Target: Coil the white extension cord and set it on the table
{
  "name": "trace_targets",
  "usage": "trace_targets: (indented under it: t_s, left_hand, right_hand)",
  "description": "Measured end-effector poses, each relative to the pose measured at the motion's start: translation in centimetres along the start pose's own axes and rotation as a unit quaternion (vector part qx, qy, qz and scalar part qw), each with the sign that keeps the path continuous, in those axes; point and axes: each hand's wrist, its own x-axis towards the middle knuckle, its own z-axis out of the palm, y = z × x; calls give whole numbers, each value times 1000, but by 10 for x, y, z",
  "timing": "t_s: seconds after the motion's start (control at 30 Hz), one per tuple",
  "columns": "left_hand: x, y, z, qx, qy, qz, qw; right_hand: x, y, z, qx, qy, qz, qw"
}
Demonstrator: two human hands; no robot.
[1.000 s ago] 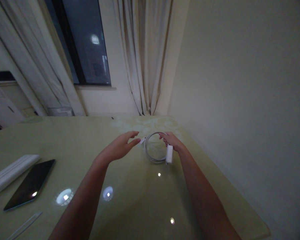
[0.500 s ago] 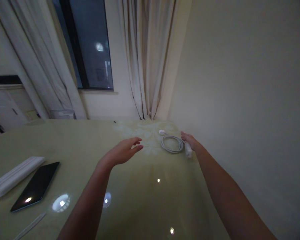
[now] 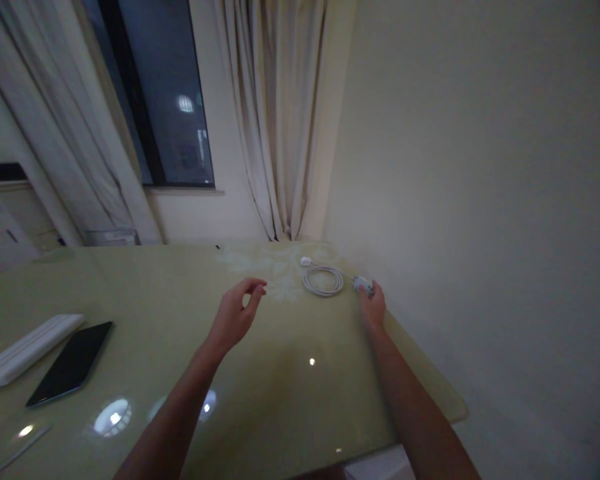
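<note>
A white cable (image 3: 323,280) lies coiled flat on the pale green table (image 3: 260,393) near its far right corner. One small white end (image 3: 306,261) rests just beyond the coil, and a small white adapter block (image 3: 363,285) sits at its right. My right hand (image 3: 373,308) lies low on the table behind the block, with outstretched fingertips touching it. My left hand (image 3: 236,312) hovers left of the coil, loosely curled with thumb and forefinger apart, holding nothing.
A dark phone (image 3: 70,363) and a long white case (image 3: 25,350) lie at the table's left. A thin pale stick (image 3: 15,452) is at the near left edge. The wall runs close along the right; curtains (image 3: 280,120) and a window (image 3: 150,93) stand behind.
My right hand carried the coiled cable from the middle toward the far right corner and set it down flat, then drew back. My left hand pulled back and curled.
</note>
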Motion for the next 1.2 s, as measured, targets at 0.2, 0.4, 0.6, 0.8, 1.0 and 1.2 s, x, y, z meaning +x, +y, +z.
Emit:
trace_targets:
  t_s: [0.2,0.4,0.6,0.8,1.0,1.2]
  left_hand:
    - [-55,-71,47,80,-49,-35,995]
    - [-50,-72,52,110,-78,-1,991]
    - [-52,-66,45,134,-78,13,988]
    - [-50,-65,40,141,-55,-1,989]
    - [-52,-75,46,135,-52,12,989]
    - [-54,-85,51,136,-36,23,990]
  right_hand:
    - [15,1,-1,-113,3,12,993]
    - [19,7,-15,-203,-28,33,978]
    - [18,4,-13,-236,-37,23,971]
    - [16,0,-13,-230,-29,48,972]
    - [18,4,-11,-239,-41,56,968]
    - [24,6,-2,-238,-23,66,969]
